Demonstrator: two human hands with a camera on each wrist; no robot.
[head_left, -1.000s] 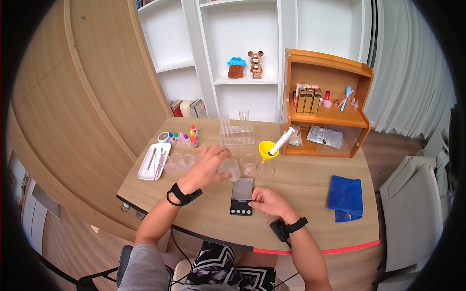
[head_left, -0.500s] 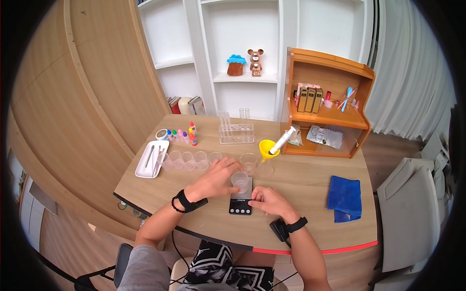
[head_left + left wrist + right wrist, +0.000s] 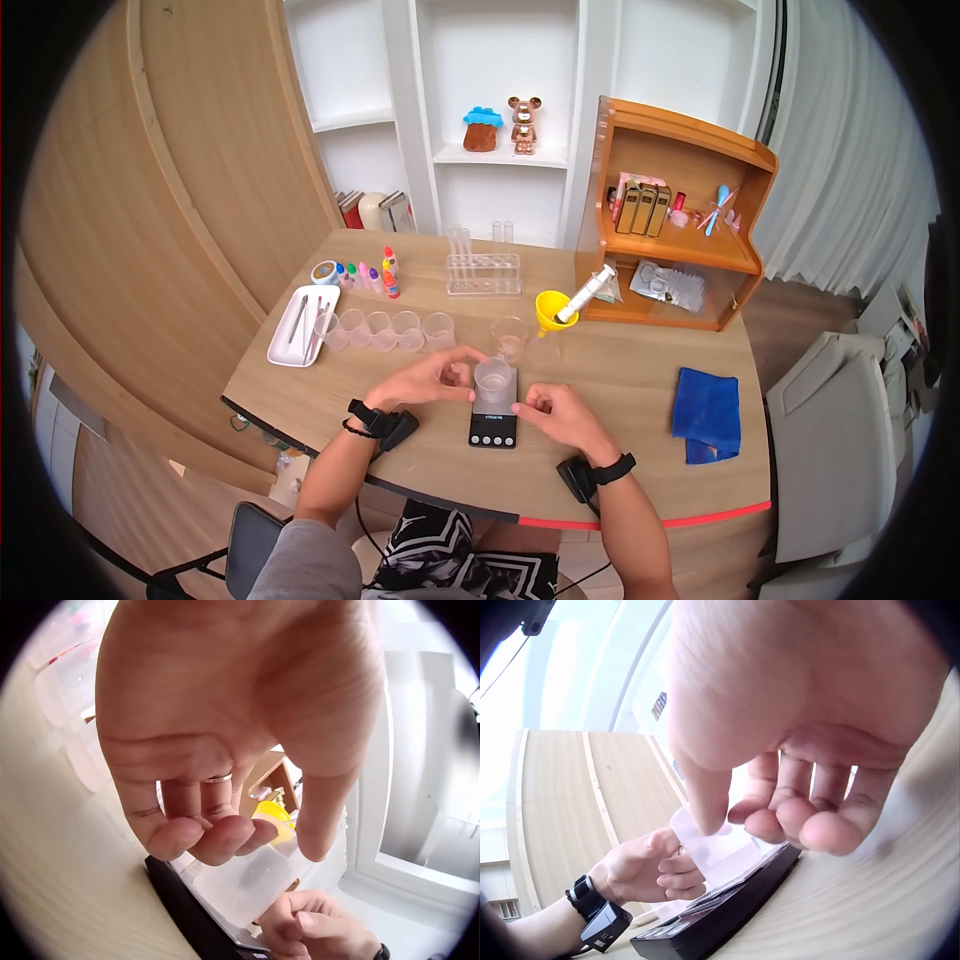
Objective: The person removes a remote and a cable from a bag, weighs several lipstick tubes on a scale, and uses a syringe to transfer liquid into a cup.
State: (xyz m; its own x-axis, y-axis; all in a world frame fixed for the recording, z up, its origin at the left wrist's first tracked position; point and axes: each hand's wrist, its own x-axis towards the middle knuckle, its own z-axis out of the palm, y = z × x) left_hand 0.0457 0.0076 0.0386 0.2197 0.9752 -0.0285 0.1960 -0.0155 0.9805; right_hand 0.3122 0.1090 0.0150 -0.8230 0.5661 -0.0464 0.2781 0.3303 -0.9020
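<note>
A clear plastic cup stands on the plate of a small black digital scale at the table's front middle. My left hand is just left of the cup, thumb and fingers apart and loosely bent. In the left wrist view the cup shows beyond those fingertips, with nothing pinched between them. On the scale's right side, my right hand hovers low with loosely curled fingers and holds nothing. The right wrist view shows its thumb overlapping the cup, above the scale's black edge.
Several clear cups stand in a row at left, beside a white tray of thin tools. Behind are small coloured bottles and a test-tube rack. A yellow funnel holding a syringe and a blue cloth are right.
My left hand has brought the cup down onto the scale, let go of it and drawn back to the left. The right hand stays beside the scale.
</note>
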